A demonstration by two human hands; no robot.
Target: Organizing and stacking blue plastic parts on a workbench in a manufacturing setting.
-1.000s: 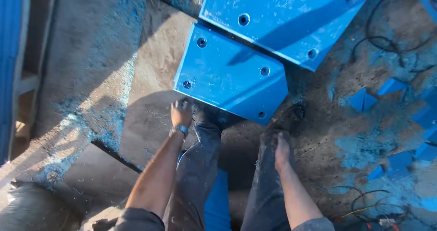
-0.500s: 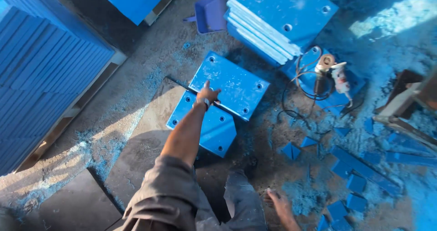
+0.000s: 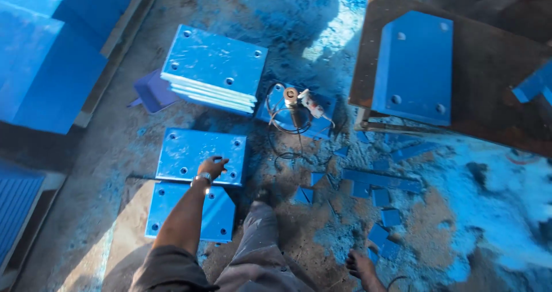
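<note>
My left hand (image 3: 211,166), a watch on its wrist, rests palm down on the near edge of a blue square plate (image 3: 195,151) with bolt holes that lies flat on the dusty floor. A second blue plate (image 3: 190,212) with cut corners lies just below it, under my forearm. A thin dark bar (image 3: 144,177) runs along the seam between the two plates. My right hand (image 3: 359,264) hangs low at the bottom edge beside my leg, with nothing seen in it.
A stack of blue plates (image 3: 213,68) sits beyond, with a blue scoop (image 3: 150,91) at its left. A power tool with coiled cable (image 3: 296,105) lies to the right. A long blue plate (image 3: 414,68) rests on a rusty table (image 3: 494,68). Blue offcuts (image 3: 379,200) litter the floor.
The view has swung right and pulled back. My left hand has stayed at the near plate's edge; the stack, the tool and the rusty table have come into fuller view.
</note>
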